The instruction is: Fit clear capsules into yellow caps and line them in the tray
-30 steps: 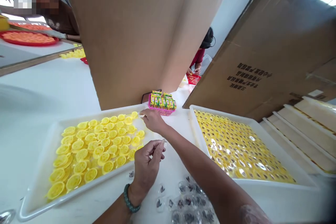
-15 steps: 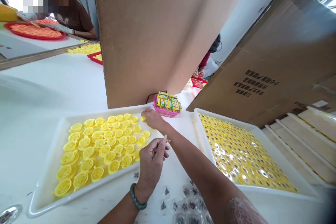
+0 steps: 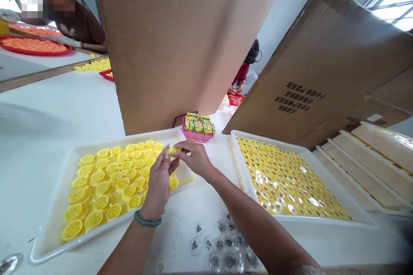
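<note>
My right hand (image 3: 195, 158) pinches a small round yellow plastic cup (image 3: 174, 151) above the right end of a white tray (image 3: 48, 227). Curled close against the cup's left side is my left hand (image 3: 159, 180), with a beaded bracelet on the wrist; its fingers are closed, and what they pinch is too small to make out. Rows of similar yellow cups (image 3: 102, 188) fill much of the tray below. Between my forearms, several clear round pieces with dark marks (image 3: 221, 244) lie on the white table (image 3: 174, 240).
A second white tray (image 3: 361, 222), full of shiny yellow pieces, stands to the right. Behind are a pink basket (image 3: 197, 137) of small packets and tall cardboard sheets (image 3: 180, 43). Stacked trays (image 3: 364, 167) sit far right. A co-worker (image 3: 80, 25) is at back left.
My right hand has brought a yellow cup back from the tray's far right corner. My left hand has moved up and left to meet it. The view has shifted slightly right.
</note>
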`<action>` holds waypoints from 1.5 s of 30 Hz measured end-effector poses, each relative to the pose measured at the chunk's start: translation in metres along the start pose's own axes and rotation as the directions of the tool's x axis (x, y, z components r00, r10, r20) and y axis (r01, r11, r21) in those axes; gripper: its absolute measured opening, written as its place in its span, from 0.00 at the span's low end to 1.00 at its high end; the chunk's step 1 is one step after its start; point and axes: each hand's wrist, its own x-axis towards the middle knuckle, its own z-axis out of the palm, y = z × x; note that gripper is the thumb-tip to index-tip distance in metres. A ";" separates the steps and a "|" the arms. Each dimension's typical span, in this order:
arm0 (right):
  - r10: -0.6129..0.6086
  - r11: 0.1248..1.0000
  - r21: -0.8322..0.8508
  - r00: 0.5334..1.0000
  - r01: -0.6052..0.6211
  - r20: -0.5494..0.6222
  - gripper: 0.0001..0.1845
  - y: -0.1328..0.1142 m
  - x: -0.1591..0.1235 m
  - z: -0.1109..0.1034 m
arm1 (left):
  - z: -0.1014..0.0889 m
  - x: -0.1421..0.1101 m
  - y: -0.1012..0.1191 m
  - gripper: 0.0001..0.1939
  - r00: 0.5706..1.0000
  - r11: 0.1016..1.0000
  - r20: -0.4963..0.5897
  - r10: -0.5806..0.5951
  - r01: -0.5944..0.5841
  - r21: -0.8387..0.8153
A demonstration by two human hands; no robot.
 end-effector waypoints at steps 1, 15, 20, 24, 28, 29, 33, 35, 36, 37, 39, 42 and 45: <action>-0.004 1.000 0.022 1.000 0.004 -0.021 0.07 -0.002 -0.005 0.000 | 0.001 0.001 0.000 0.21 0.997 0.995 0.063 -0.047 0.052 -0.079; 0.003 0.983 -0.182 0.993 -0.025 -0.121 0.09 0.010 -0.063 -0.015 | 0.011 0.006 -0.015 0.18 0.993 0.998 0.107 -0.050 0.046 0.040; -0.085 0.974 -0.217 0.991 0.061 -0.101 0.14 0.006 -0.061 -0.019 | 0.011 0.004 -0.011 0.16 0.971 0.989 0.204 -0.125 0.138 -0.051; -0.133 0.962 -0.252 0.985 0.101 -0.112 0.12 0.004 -0.062 -0.020 | 0.010 0.003 -0.010 0.14 0.958 0.972 0.223 -0.179 0.208 -0.114; -0.105 0.968 -0.240 0.985 0.069 -0.140 0.10 -0.004 -0.069 -0.023 | 0.008 0.005 -0.008 0.11 0.948 0.935 0.222 -0.230 0.278 -0.221; -0.081 0.973 -0.226 0.985 0.045 -0.153 0.09 -0.007 -0.071 -0.024 | 0.007 0.005 -0.007 0.11 0.943 0.926 0.229 -0.240 0.293 -0.237; 0.008 0.990 -0.139 0.984 -0.033 -0.175 0.14 -0.017 -0.077 -0.032 | 0.009 0.002 -0.003 0.10 0.899 0.899 0.323 -0.296 0.376 -0.223; 0.002 0.990 -0.137 0.988 -0.023 -0.154 0.17 -0.019 -0.076 -0.034 | 0.011 -0.002 -0.003 0.10 0.879 0.911 0.371 -0.300 0.380 -0.163; -0.010 0.988 -0.153 0.990 -0.011 -0.140 0.15 -0.019 -0.075 -0.034 | 0.012 -0.004 -0.004 0.10 0.874 0.925 0.390 -0.291 0.361 -0.118; -0.022 0.985 -0.175 0.992 0.000 -0.124 0.14 -0.020 -0.074 -0.035 | 0.013 -0.007 -0.005 0.10 0.871 0.940 0.404 -0.279 0.334 -0.072; -0.031 0.978 -0.209 0.995 0.010 -0.099 0.12 -0.023 -0.074 -0.036 | 0.014 -0.013 -0.007 0.11 0.862 0.957 0.432 -0.264 0.288 0.010; 0.025 0.982 -0.183 0.994 -0.044 -0.106 0.16 -0.031 -0.085 -0.041 | 0.014 -0.020 -0.009 0.10 0.875 0.967 0.417 -0.245 0.249 0.046; 0.092 0.980 -0.169 0.992 -0.106 -0.089 0.19 -0.042 -0.113 -0.048 | 0.013 -0.024 -0.010 0.09 0.922 0.980 0.331 -0.200 0.195 0.046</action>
